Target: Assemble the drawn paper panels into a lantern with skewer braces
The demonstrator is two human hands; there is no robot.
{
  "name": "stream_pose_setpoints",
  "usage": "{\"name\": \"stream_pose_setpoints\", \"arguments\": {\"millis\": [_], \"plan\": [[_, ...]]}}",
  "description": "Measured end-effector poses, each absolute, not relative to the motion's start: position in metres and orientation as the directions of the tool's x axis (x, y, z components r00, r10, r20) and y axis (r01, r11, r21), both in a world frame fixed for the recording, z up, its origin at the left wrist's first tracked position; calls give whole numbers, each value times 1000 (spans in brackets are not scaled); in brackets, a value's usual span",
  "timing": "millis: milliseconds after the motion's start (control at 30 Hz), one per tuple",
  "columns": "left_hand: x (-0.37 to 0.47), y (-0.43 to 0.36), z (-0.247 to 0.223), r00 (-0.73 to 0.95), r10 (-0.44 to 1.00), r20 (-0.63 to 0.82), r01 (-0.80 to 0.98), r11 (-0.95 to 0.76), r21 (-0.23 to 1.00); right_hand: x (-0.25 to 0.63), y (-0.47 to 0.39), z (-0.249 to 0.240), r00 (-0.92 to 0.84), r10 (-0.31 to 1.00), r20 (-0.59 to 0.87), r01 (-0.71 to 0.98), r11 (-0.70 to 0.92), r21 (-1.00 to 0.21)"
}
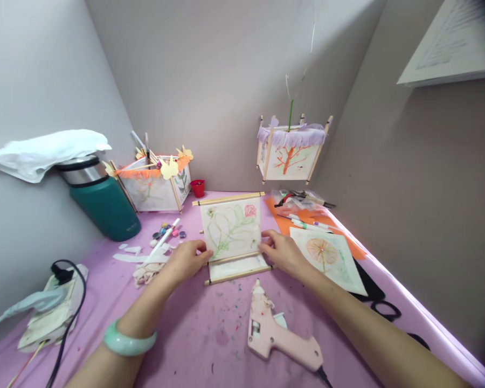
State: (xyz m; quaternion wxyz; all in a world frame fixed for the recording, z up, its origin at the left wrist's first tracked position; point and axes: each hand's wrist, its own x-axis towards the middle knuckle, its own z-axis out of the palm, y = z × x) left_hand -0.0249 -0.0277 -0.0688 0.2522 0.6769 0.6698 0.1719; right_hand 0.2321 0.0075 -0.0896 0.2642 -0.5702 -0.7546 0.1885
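Observation:
A small frame of wooden sticks stands mid-table, its white panel (231, 227) drawn with green loops and a pink flower. Below that panel a second pale panel (237, 267) lies between two sticks. My left hand (189, 258) pinches the drawn panel's lower left edge. At its lower right edge, my right hand (282, 250) has thumb and fingers closed on the side. A pink glue gun (281, 334) lies on the purple cloth just in front of the frame, touched by neither hand.
Left are a teal bottle (105, 202), a stick lantern with orange fringe (153, 188) and a power strip (50, 312). A purple-fringed lantern (293, 156) hangs at the back right. A drawn sheet (327, 258), pens and scissors (386, 310) lie right. A red cup (198, 188) stands behind.

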Motion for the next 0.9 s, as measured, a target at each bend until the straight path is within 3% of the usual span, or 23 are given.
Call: {"name": "stream_pose_setpoints", "arguments": {"millis": [233, 433, 500, 600, 667, 900], "plan": [[-25, -15, -65, 6, 998, 64, 866, -37, 498, 216, 30, -89, -203, 953, 224, 799, 293, -525], [-30, -15, -69, 12, 998, 67, 874, -43, 484, 228, 6, -75, -214, 949, 232, 804, 306, -509], [-33, -19, -67, 25, 998, 57, 871, -50, 488, 240, -23, -63, -331, 931, 155, 784, 363, -504], [-36, -29, -61, 11, 998, 59, 897, -36, 440, 257, -72, -54, -462, 880, -113, 796, 355, -490], [-35, -38, -58, 17, 998, 60, 918, -40, 396, 263, -100, -60, -502, 849, -165, 787, 369, -494], [-21, -64, -76, 340, 940, 34, 834, -318, 450, 265, -129, -93, -449, 893, -15, 672, 327, -665]]}}
